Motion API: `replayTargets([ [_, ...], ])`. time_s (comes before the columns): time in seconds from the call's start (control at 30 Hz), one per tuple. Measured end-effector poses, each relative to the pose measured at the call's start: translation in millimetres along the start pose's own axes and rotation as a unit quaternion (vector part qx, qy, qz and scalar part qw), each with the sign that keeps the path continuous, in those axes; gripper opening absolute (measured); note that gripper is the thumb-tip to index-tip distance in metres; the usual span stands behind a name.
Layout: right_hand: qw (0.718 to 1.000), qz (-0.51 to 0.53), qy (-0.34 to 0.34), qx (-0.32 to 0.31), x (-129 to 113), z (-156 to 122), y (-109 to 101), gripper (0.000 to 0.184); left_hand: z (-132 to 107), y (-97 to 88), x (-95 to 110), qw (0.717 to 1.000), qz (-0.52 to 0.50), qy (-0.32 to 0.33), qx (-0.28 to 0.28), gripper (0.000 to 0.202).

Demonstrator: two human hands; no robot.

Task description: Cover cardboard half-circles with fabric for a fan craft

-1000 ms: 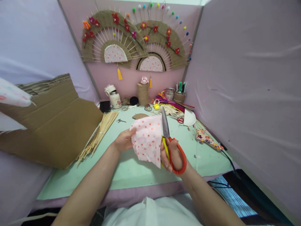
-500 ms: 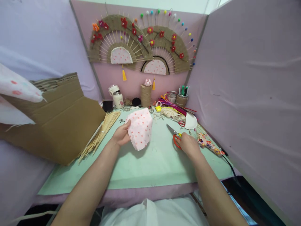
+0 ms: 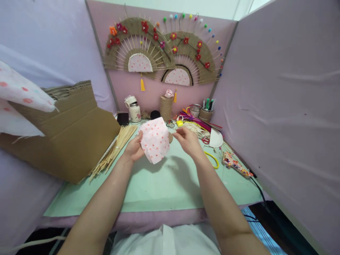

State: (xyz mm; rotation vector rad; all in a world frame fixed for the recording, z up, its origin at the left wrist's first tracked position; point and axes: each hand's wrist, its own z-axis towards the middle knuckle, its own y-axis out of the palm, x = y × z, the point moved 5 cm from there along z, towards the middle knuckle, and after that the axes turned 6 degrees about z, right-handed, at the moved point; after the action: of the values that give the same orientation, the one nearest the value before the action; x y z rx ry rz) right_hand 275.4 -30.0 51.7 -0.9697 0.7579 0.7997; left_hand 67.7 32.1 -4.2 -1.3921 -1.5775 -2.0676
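My left hand (image 3: 135, 147) is closed on the left edge of a white cloth piece with pink-red dots (image 3: 155, 141), held up above the table. A brown, cardboard-like edge (image 3: 170, 137) peeks out from behind the cloth on its right. My right hand (image 3: 187, 141) is just right of that edge, fingers bent and slightly apart, with nothing visible in them. Scissors lie on the table under my right forearm; only a yellow handle loop (image 3: 213, 160) shows.
Thin wooden sticks (image 3: 114, 150) lie at left beside a large cardboard sheet (image 3: 69, 141). A twine spool (image 3: 166, 108), a white bottle (image 3: 134, 112) and a pen holder (image 3: 206, 114) line the back. At right are a white half-round piece (image 3: 216, 137) and a flower-patterned glue gun (image 3: 235, 164).
My right hand has let go of the scissors, leaving them on the table, and moved left to the cloth. The cloth has shifted slightly left, and the brown edge now shows behind it.
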Motion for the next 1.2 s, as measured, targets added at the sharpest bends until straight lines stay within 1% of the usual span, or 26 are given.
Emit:
replayTargets([
  [0.03,0.996,0.085,0.019,-0.016,2,8,16,0.025,0,0.6,-2,1.000,0.002,-0.004,-0.003,0.057],
  [0.07,0.985,0.162,0.042,-0.039,6,15,31,0.025,0,1.1,-3,1.000,0.004,-0.010,-0.004,0.056],
  [0.1,0.971,0.225,0.061,-0.049,12,19,43,0.027,0,1.4,-5,1.000,0.006,-0.016,-0.005,0.054],
  [0.13,0.960,0.267,0.076,-0.042,19,21,52,0.029,1,1.2,-5,1.000,0.007,-0.021,-0.005,0.053],
  [0.2,0.952,0.294,0.088,-0.023,35,22,60,0.031,1,-0.5,-6,0.999,0.012,-0.031,-0.006,0.049],
  [0.33,0.952,0.291,0.093,-0.001,58,16,59,0.032,4,-7.1,-7,0.999,0.030,-0.036,-0.018,0.048],
  [0.4,0.953,0.289,0.092,0.007,62,15,57,0.032,6,-10.9,-9,0.999,0.033,-0.035,-0.021,0.049],
  [0.47,0.954,0.287,0.088,0.016,62,16,55,0.031,8,-14.5,-10,0.999,0.033,-0.031,-0.009,0.048],
  [0.57,0.955,0.286,0.075,0.031,57,16,52,0.029,10,-17.5,-8,0.999,0.040,-0.003,0.035,0.043],
  [0.63,0.954,0.289,0.062,0.045,52,15,49,0.027,11,-16.6,-4,0.995,0.059,0.037,0.068,0.037],
  [0.73,0.953,0.293,0.040,0.066,43,12,44,0.026,9,-14.5,2,0.982,0.113,0.095,0.121,0.025],
  [0.8,0.952,0.293,0.034,0.080,42,11,40,0.027,7,-15.5,3,0.972,0.144,0.107,0.155,0.020],
  [0.87,0.951,0.293,0.036,0.095,44,12,38,0.029,6,-18.8,3,0.963,0.162,0.108,0.188,0.021],
  [0.97,0.947,0.294,0.046,0.120,50,13,35,0.030,3,-20.8,1,0.944,0.191,0.124,0.238,0.029],
  [1.03,0.946,0.295,0.047,0.129,52,13,36,0.029,1,-13.6,-3,0.940,0.208,0.129,0.238,0.030],
  [1.1,0.946,0.295,0.042,0.124,50,12,40,0.027,1,0.4,-12,0.946,0.221,0.116,0.208,0.028],
  [1.2,0.950,0.302,0.039,0.075,45,7,55,0.028,0,22.8,-28,0.960,0.225,0.075,0.150,0.031],
])
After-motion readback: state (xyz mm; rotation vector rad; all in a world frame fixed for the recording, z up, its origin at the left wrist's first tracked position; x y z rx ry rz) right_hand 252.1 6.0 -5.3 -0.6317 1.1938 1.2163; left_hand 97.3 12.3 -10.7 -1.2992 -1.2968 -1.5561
